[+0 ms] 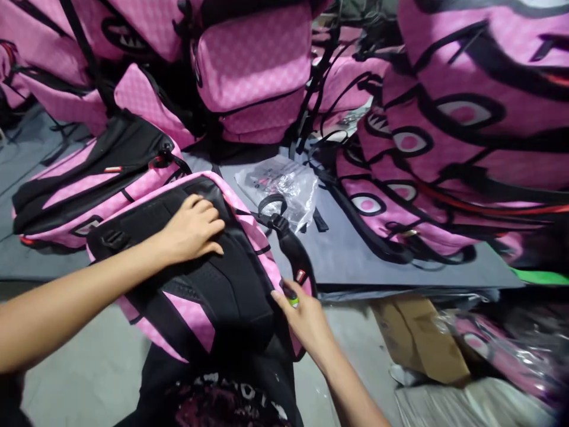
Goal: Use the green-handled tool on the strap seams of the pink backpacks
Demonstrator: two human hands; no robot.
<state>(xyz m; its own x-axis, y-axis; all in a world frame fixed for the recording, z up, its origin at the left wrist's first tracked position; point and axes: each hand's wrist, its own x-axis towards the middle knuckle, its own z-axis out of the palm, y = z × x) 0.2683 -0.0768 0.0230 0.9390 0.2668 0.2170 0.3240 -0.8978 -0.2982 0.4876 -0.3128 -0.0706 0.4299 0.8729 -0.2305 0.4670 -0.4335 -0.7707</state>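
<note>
A pink and black backpack (249, 284) lies tilted at the table's front edge, its black padded back panel facing up. My left hand (193, 228) rests on that panel with its fingers apart, holding nothing. At the pack's right side, my right hand (306, 317) is closed around a small dark tool with a lime-green part (293, 301); its kind is mostly hidden by the fingers. The thumb touches the pink edge of the bag. A black shoulder strap (291, 246) with a buckle loops out beside this hand.
Another pink and black backpack (102, 178) lies to the left on the grey table (355, 261). Behind is a clear plastic bag (284, 184). Pink backpacks with eye prints (471, 118) pile up at right. A cardboard box (418, 338) is on the floor.
</note>
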